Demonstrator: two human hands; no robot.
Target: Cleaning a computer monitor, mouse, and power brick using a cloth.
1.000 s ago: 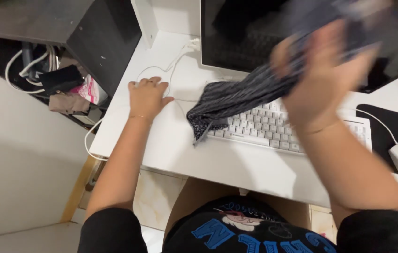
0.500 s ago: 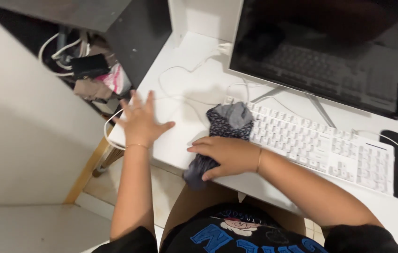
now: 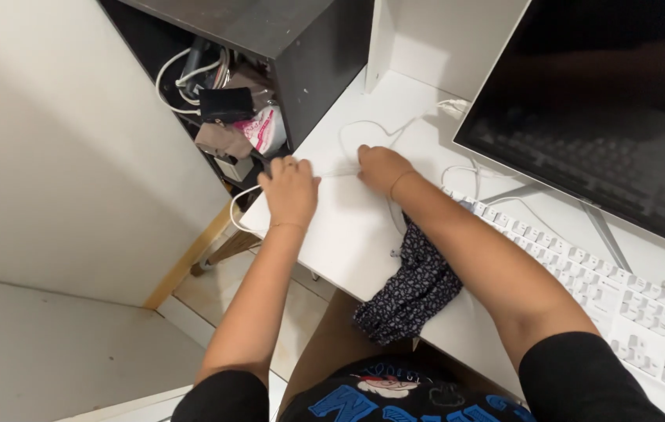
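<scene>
Nearest me, the dark patterned cloth (image 3: 417, 291) lies crumpled on the front of the white desk (image 3: 348, 234), one end hanging over the edge, just under my right forearm and touching the left end of the keyboard (image 3: 598, 289). Farther out, my left hand (image 3: 290, 190) lies on the desk's left corner, its fingers curled on a thin white cable (image 3: 332, 172). My right hand (image 3: 379, 166) sits just beside it, fingers bent onto the same cable; I cannot tell how firmly either one pinches it. Beyond stands the dark monitor (image 3: 614, 109), and to the left a black shelf (image 3: 301, 47) stuffed with cords and bags.
</scene>
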